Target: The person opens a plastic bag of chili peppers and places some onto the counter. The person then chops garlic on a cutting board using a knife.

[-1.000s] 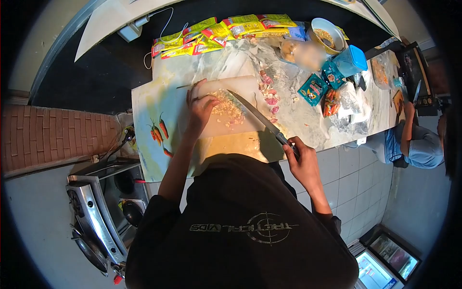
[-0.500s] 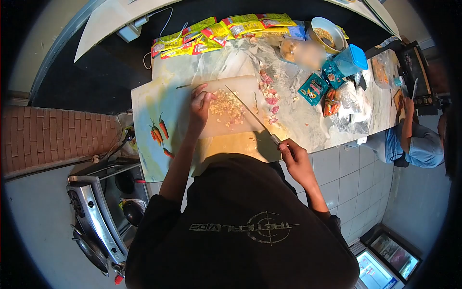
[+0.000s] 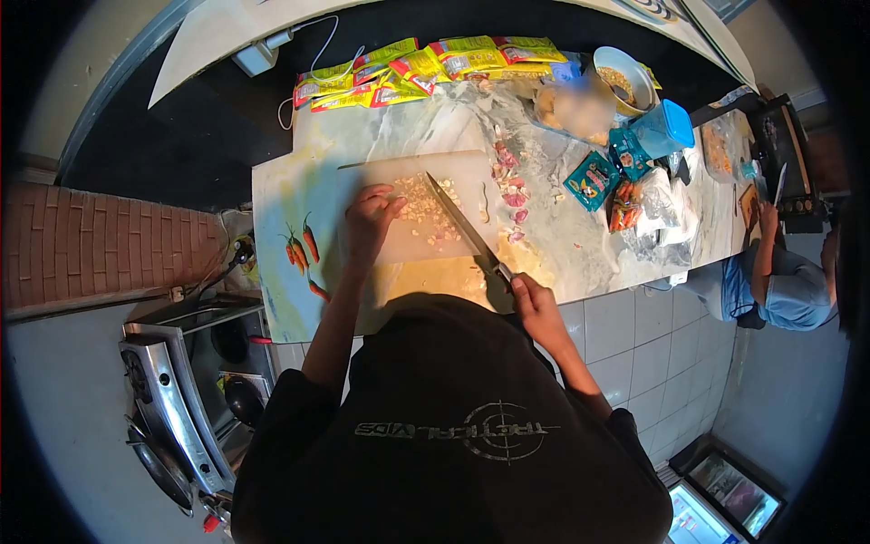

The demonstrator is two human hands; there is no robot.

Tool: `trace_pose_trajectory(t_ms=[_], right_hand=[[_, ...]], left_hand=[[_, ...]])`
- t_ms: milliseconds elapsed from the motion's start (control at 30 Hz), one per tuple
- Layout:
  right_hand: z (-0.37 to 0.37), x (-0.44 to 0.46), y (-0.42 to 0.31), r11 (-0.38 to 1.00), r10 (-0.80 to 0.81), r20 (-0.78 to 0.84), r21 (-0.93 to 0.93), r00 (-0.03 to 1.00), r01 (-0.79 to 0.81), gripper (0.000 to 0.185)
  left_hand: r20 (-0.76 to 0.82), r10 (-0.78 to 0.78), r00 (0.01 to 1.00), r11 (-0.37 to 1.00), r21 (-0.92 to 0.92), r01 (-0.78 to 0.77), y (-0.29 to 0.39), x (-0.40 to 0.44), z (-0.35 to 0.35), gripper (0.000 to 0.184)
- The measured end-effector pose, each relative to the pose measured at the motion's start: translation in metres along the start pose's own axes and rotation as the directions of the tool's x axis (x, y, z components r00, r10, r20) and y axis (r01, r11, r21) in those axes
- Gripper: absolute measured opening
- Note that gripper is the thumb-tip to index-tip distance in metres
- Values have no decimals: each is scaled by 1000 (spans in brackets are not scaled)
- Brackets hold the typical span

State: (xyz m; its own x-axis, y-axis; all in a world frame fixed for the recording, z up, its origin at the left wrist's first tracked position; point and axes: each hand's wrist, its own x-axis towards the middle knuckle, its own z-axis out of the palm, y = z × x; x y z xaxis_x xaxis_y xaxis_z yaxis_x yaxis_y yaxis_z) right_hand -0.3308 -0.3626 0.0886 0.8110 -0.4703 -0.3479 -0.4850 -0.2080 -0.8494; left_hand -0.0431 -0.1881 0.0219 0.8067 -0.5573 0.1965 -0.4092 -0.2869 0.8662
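My right hand (image 3: 537,313) is wrapped round the handle of a long kitchen knife (image 3: 464,223). Its blade slants up and left across the chopped garlic (image 3: 419,216), with the tip toward the far side of the pale cutting board (image 3: 408,255). Over the board's left part is my left hand (image 3: 370,222), fingers curled in toward the thumb beside the chopped pieces. Whatever those fingers may hold is too small or hidden to make out. Reddish peels (image 3: 513,186) lie in a line right of the board.
Several chillies (image 3: 297,249) lie at the left. Yellow packets (image 3: 421,68) line the back. Farther right are a bowl (image 3: 625,82), a blue-lidded container (image 3: 666,127), teal packets (image 3: 592,180) and plastic bags (image 3: 666,204). A co-worker (image 3: 788,281) stands at the right end; a stove (image 3: 172,408) is lower left.
My right hand has moved left and slightly nearer my body, bringing the knife lower over the chopped garlic. My left hand has shifted a little left and nearer me.
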Motion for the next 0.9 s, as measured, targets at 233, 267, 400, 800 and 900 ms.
trace_pose_trajectory(t_ms=[233, 267, 400, 800, 900], right_hand=[[32, 5, 19, 994, -86, 39, 68, 996, 83, 39], [33, 5, 20, 991, -113, 36, 76, 993, 110, 38], [27, 6, 9, 995, -98, 58, 38, 994, 95, 36], [49, 31, -2, 968, -187, 134, -141, 973, 205, 33], [54, 35, -3, 963, -199, 123, -157, 972, 218, 32]], left_hand=[[-43, 125, 991, 989, 88, -121, 5, -9, -17, 13], [-45, 127, 991, 989, 87, -123, -5, -10, -25, 13], [-14, 142, 990, 987, 75, -141, -30, -17, -34, 25], [-306, 85, 948, 968, 252, -5, 0, -59, 19, 40], [-295, 85, 952, 961, 277, 0, 0, -58, 18, 40]])
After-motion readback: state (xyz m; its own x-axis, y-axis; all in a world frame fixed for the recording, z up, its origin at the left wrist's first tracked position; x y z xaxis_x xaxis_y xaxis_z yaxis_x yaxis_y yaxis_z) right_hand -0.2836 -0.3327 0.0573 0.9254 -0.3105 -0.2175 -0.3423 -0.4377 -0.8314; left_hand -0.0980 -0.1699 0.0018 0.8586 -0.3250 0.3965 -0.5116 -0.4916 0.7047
